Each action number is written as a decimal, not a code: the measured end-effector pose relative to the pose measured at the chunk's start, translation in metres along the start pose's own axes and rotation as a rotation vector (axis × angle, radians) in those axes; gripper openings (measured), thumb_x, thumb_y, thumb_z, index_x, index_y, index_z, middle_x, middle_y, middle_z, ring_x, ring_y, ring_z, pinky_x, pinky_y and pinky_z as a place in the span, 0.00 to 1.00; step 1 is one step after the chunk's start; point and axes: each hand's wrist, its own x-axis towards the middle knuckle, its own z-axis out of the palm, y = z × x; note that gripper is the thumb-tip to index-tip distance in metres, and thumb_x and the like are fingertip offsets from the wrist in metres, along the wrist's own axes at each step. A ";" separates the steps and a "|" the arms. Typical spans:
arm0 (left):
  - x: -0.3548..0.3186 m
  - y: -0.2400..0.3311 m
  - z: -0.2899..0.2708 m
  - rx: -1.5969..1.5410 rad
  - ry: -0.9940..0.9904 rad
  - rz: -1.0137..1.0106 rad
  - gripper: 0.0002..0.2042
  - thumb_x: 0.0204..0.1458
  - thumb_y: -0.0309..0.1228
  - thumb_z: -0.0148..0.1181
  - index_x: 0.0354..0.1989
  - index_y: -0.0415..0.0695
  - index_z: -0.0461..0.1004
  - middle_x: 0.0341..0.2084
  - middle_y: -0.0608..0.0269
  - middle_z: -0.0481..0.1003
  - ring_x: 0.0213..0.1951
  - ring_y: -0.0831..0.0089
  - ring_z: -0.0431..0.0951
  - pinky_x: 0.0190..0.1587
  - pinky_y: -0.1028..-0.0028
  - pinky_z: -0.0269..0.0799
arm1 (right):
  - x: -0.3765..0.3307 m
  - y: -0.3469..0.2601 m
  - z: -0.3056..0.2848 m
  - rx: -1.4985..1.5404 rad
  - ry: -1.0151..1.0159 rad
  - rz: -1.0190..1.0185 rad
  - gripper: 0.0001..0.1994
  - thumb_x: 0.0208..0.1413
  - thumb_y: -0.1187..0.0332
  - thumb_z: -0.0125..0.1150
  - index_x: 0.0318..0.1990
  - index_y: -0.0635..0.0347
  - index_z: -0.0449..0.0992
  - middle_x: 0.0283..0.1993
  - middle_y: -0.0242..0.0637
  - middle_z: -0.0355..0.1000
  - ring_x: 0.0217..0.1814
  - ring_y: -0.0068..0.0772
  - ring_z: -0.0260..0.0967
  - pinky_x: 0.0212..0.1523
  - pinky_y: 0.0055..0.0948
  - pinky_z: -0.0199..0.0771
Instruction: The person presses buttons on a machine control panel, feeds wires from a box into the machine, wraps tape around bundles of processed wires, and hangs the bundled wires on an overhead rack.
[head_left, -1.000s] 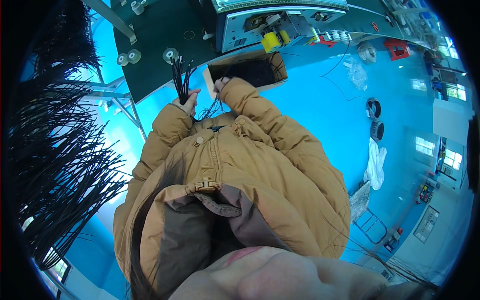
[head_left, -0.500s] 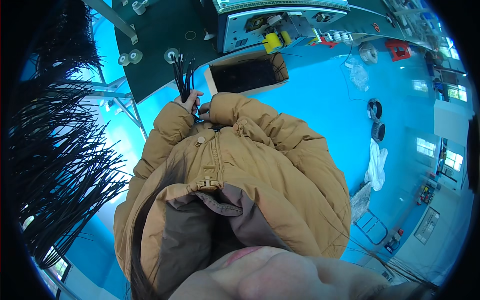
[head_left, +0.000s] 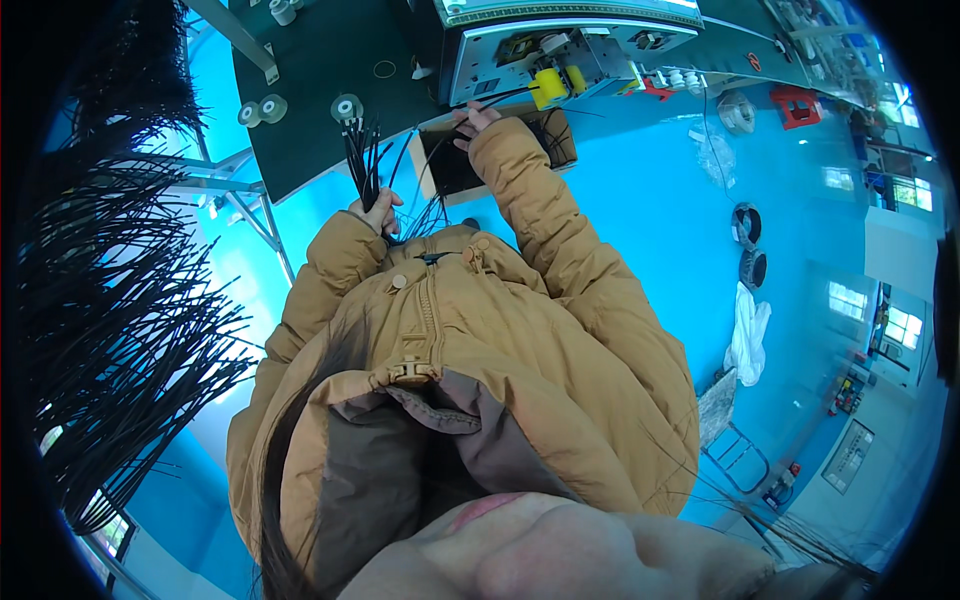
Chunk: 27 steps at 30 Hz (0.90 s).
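My left hand (head_left: pixel 378 212) is closed around a bundle of black wires (head_left: pixel 362 165), whose pale-tipped ends point up over the bench edge. Other thin wire ends hang out beside that hand, near the jacket front. Over the cardboard box, my right hand (head_left: pixel 476 122) is raised with its fingers closed on a black wire (head_left: pixel 508 97). That wire reaches toward the yellow rollers (head_left: pixel 548 88) on the front of the machine (head_left: pixel 490 65). The fingertips of the right hand are small and partly hidden.
Below the machine is an open cardboard box (head_left: pixel 428 180) with black wires inside. Rolls of clear tape (head_left: pixel 346 108) rest on the dark green bench (head_left: pixel 310 80). A mass of black wires (head_left: pixel 120 330) hangs at left. A red stool (head_left: pixel 797 106) stands at right on the blue floor.
My right hand has left the left hand's side and gone up and right to the machine's rollers, bringing a wire with it. My left hand still holds the bundle, nearly in place.
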 end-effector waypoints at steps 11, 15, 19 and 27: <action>0.003 0.004 0.004 0.135 0.052 0.055 0.14 0.48 0.38 0.45 0.31 0.37 0.65 0.05 0.71 0.52 0.07 0.80 0.52 0.12 0.78 0.51 | 0.023 0.020 -0.021 -0.691 -0.008 -0.224 0.13 0.53 0.62 0.36 0.33 0.59 0.66 0.30 0.35 0.67 0.31 0.25 0.63 0.32 0.23 0.64; 0.004 0.001 0.002 0.007 0.047 -0.028 0.13 0.48 0.37 0.46 0.31 0.37 0.66 0.05 0.71 0.53 0.07 0.81 0.53 0.12 0.78 0.52 | 0.012 0.020 -0.010 -0.529 0.023 -0.051 0.13 0.54 0.63 0.35 0.34 0.61 0.65 0.29 0.35 0.67 0.30 0.25 0.62 0.30 0.22 0.65; 0.005 0.000 0.003 0.006 0.028 -0.029 0.13 0.48 0.37 0.46 0.31 0.37 0.66 0.05 0.71 0.53 0.07 0.81 0.53 0.12 0.78 0.51 | 0.008 0.021 -0.017 -0.605 0.003 -0.047 0.13 0.54 0.63 0.34 0.34 0.61 0.65 0.29 0.35 0.68 0.31 0.26 0.62 0.31 0.22 0.64; 0.003 0.003 0.006 0.023 0.031 -0.046 0.13 0.48 0.37 0.46 0.33 0.38 0.66 0.06 0.71 0.53 0.08 0.81 0.53 0.13 0.78 0.51 | -0.022 0.000 -0.001 -1.015 0.050 -0.126 0.15 0.54 0.64 0.30 0.34 0.61 0.65 0.31 0.33 0.69 0.34 0.28 0.64 0.36 0.23 0.62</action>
